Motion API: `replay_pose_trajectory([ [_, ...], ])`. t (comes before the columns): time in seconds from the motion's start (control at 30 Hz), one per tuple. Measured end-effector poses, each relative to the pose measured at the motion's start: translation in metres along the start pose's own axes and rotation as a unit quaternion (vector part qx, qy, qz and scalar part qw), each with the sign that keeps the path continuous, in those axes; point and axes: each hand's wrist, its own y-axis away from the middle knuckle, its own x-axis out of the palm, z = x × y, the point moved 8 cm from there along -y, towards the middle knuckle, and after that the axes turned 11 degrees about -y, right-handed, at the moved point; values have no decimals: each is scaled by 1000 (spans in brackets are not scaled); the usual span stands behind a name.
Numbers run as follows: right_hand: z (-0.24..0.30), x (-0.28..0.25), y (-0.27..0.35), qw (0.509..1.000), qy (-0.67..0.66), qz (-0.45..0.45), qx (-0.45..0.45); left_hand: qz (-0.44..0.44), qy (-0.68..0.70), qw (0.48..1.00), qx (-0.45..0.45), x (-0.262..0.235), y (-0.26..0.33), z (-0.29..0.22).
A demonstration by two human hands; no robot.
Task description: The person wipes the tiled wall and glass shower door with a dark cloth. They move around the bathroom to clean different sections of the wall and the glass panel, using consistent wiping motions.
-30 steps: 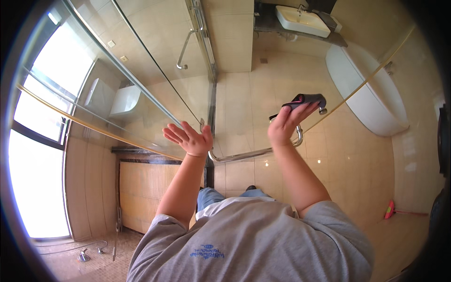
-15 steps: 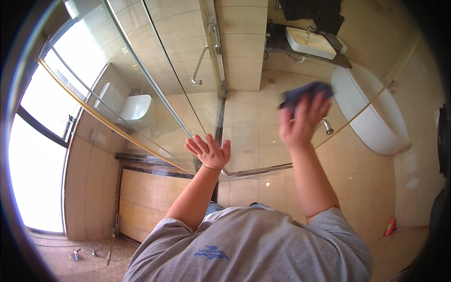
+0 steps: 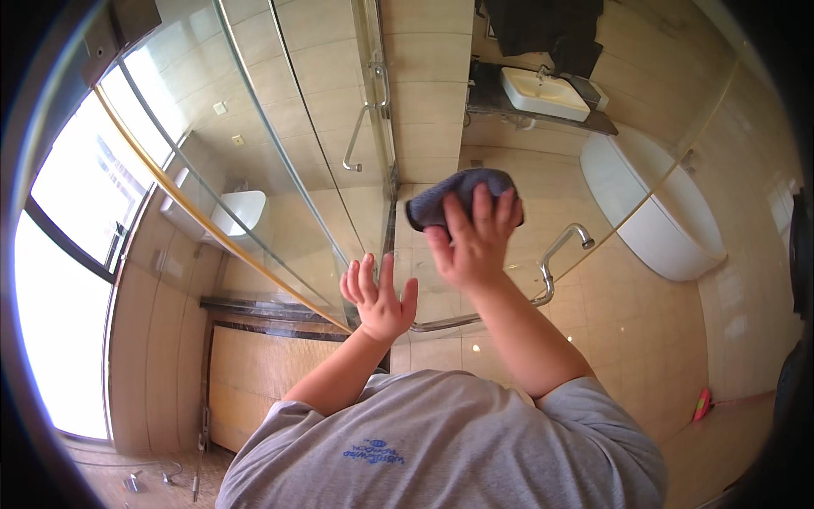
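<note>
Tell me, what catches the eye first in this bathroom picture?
The right hand presses a dark grey cloth flat against a glass shower door at the centre. Just below and to its left, the left hand spreads open on the glass. Beyond, a white bathtub curves along the right and a white washbasin sits above it.

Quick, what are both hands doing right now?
Left hand: open, fingers spread, flat against the glass door.
Right hand: pressing a dark cloth to the glass.
</note>
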Motion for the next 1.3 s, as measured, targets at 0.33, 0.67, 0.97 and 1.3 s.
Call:
replay_pose_trajectory([
  [0.33,-36,-33,-25,971,26,-203,123,-132,-78,988,-18,-48,-81,50],
  [0.67,22,9,-12,998,26,18,-60,-150,-111,982,-13,-45,-85,48],
  [0.97,-53,-41,-25,971,-19,-184,149,-168,-141,976,-8,-45,-89,41],
  [1.3,39,18,-12,999,-36,-23,-8,-161,-159,974,-19,-48,-88,47],
])
